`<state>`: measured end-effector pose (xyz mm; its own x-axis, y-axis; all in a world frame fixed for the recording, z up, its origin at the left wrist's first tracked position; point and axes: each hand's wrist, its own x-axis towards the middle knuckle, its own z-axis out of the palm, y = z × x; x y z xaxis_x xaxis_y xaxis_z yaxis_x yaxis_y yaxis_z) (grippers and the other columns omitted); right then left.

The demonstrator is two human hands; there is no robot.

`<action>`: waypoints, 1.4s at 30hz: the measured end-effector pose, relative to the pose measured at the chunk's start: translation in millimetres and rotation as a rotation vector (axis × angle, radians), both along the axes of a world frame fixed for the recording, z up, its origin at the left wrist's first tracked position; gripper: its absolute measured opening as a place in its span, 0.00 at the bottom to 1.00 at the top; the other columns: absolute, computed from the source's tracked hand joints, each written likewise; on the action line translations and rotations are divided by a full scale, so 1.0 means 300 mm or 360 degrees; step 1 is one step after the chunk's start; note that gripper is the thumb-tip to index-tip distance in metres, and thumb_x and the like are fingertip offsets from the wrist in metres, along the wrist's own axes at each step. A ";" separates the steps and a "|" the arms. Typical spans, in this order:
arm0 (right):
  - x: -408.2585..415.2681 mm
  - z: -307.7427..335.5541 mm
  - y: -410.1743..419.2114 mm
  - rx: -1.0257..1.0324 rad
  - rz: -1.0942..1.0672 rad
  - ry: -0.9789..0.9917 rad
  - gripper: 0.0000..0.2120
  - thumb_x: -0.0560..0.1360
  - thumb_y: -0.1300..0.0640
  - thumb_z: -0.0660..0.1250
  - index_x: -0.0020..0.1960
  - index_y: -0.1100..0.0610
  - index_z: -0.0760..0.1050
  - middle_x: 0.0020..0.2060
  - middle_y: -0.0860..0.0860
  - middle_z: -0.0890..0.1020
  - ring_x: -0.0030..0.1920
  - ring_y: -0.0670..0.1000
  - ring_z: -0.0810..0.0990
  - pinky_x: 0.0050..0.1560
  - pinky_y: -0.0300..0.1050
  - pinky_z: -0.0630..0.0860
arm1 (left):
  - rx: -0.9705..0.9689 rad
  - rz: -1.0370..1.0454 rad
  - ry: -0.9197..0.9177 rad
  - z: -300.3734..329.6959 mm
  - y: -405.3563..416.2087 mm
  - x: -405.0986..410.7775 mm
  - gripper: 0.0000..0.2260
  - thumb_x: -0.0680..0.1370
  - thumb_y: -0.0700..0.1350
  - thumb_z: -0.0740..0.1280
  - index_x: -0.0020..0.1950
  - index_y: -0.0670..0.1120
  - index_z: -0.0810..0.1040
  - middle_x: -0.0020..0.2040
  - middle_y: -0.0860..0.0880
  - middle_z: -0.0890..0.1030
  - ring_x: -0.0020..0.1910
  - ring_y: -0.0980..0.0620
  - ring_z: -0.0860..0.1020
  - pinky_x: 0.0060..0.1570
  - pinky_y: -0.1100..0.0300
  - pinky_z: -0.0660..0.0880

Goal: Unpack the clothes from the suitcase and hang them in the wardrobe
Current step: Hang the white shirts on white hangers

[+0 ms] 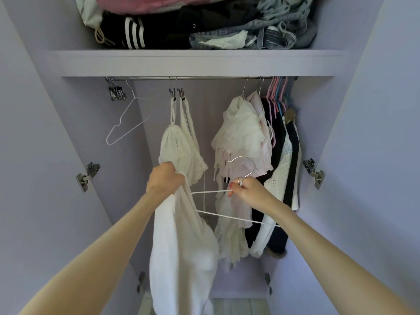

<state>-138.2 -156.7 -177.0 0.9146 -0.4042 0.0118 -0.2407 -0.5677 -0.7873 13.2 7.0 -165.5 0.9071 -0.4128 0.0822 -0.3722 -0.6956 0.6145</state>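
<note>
Left hand (164,178) grips a white garment (181,246); right hand (244,188) pinches a white wire hanger (227,215). Bare rail (150,78) lies between 1 empty hanger (122,123) and clipped tops (181,144).

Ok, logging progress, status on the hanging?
Left hand grips white knit garment. Right hand holds white wire hanger. Garment not yet on hanger.

No readable text, labels or numbers anywhere.

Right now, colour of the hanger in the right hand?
White hanger, head view.
</note>
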 end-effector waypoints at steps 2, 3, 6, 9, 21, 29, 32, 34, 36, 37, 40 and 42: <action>0.018 0.006 0.016 0.0019 -0.0028 0.0002 0.15 0.79 0.60 0.57 0.37 0.56 0.76 0.15 0.44 0.65 0.18 0.42 0.64 0.25 0.33 0.59 | -0.0056 -0.0093 -0.0048 0.007 -0.012 -0.016 0.07 0.68 0.37 0.61 0.33 0.44 0.64 0.33 0.45 0.72 0.35 0.41 0.76 0.36 0.54 0.71; 0.023 0.011 0.018 0.0020 -0.0047 -0.0003 0.15 0.79 0.60 0.56 0.37 0.57 0.76 0.14 0.43 0.65 0.18 0.42 0.65 0.24 0.32 0.60 | -0.0086 -0.0113 -0.0070 0.015 -0.012 -0.022 0.08 0.68 0.37 0.61 0.33 0.45 0.63 0.32 0.46 0.71 0.35 0.40 0.77 0.35 0.53 0.72; 0.019 0.036 0.008 -0.0026 -0.0008 0.0035 0.15 0.79 0.60 0.57 0.37 0.57 0.76 0.18 0.44 0.68 0.22 0.41 0.67 0.26 0.32 0.62 | -0.0119 -0.0082 -0.0130 0.045 0.006 -0.016 0.07 0.69 0.39 0.62 0.33 0.46 0.65 0.32 0.44 0.75 0.37 0.40 0.79 0.37 0.51 0.75; 0.003 0.039 -0.004 -0.0145 0.0099 0.0183 0.16 0.80 0.58 0.56 0.37 0.55 0.76 0.23 0.43 0.71 0.23 0.38 0.69 0.28 0.32 0.62 | -0.0169 0.0067 -0.0163 0.067 0.032 0.004 0.03 0.71 0.40 0.62 0.38 0.45 0.69 0.38 0.42 0.78 0.40 0.42 0.78 0.39 0.52 0.73; 0.067 0.010 0.063 0.0016 -0.0103 -0.0128 0.16 0.80 0.59 0.57 0.35 0.55 0.76 0.22 0.46 0.70 0.25 0.46 0.66 0.29 0.39 0.62 | -0.0414 -0.0118 -0.0069 0.093 -0.055 -0.104 0.03 0.74 0.38 0.60 0.45 0.42 0.72 0.34 0.49 0.74 0.37 0.46 0.75 0.44 0.50 0.75; 0.037 0.012 0.014 0.0977 -0.0346 -0.0630 0.15 0.79 0.64 0.57 0.34 0.61 0.72 0.18 0.44 0.61 0.17 0.40 0.56 0.18 0.32 0.53 | -0.0046 -0.0688 -0.0654 0.050 -0.009 -0.080 0.26 0.72 0.54 0.65 0.69 0.51 0.67 0.66 0.50 0.65 0.66 0.48 0.60 0.65 0.53 0.57; 0.012 0.010 -0.014 0.1121 -0.0410 -0.0754 0.15 0.78 0.65 0.57 0.33 0.61 0.69 0.16 0.44 0.60 0.16 0.41 0.56 0.18 0.32 0.54 | -0.0360 -0.0253 -0.0861 0.031 0.015 -0.051 0.33 0.69 0.63 0.56 0.71 0.51 0.63 0.70 0.46 0.63 0.70 0.44 0.59 0.68 0.46 0.53; 0.000 0.016 -0.030 0.1208 -0.0438 -0.0826 0.15 0.78 0.65 0.56 0.32 0.61 0.68 0.15 0.44 0.59 0.16 0.41 0.55 0.17 0.32 0.54 | -0.0389 0.0063 -0.0820 0.050 0.023 -0.021 0.32 0.71 0.63 0.58 0.73 0.53 0.56 0.73 0.45 0.59 0.74 0.43 0.54 0.69 0.42 0.49; -0.006 0.017 -0.041 0.1262 -0.0442 -0.0846 0.16 0.77 0.64 0.56 0.31 0.60 0.66 0.15 0.43 0.58 0.16 0.41 0.54 0.18 0.33 0.52 | -0.0332 0.0072 -0.0668 0.083 0.032 0.007 0.26 0.77 0.58 0.60 0.73 0.51 0.59 0.71 0.46 0.64 0.74 0.44 0.56 0.70 0.42 0.46; -0.007 0.015 -0.045 0.1269 -0.0440 -0.0842 0.16 0.77 0.63 0.56 0.30 0.59 0.66 0.15 0.43 0.58 0.17 0.42 0.54 0.19 0.33 0.51 | -0.0350 0.0003 -0.0600 0.102 0.037 0.017 0.20 0.80 0.54 0.58 0.70 0.49 0.64 0.63 0.45 0.72 0.69 0.43 0.65 0.69 0.44 0.52; -0.007 -0.005 -0.051 0.1172 -0.0470 -0.0797 0.21 0.79 0.55 0.60 0.28 0.57 0.64 0.16 0.44 0.60 0.18 0.43 0.54 0.21 0.35 0.51 | -0.0650 -0.0198 -0.0461 0.137 0.047 0.005 0.10 0.82 0.48 0.55 0.54 0.43 0.71 0.39 0.45 0.74 0.43 0.44 0.73 0.41 0.58 0.68; -0.005 -0.031 -0.057 0.1049 -0.0502 -0.0795 0.24 0.79 0.52 0.61 0.26 0.54 0.61 0.19 0.46 0.60 0.20 0.43 0.55 0.21 0.34 0.53 | -0.0735 -0.0180 -0.0568 0.152 0.040 -0.002 0.09 0.82 0.46 0.55 0.49 0.43 0.72 0.39 0.46 0.73 0.41 0.48 0.71 0.36 0.60 0.65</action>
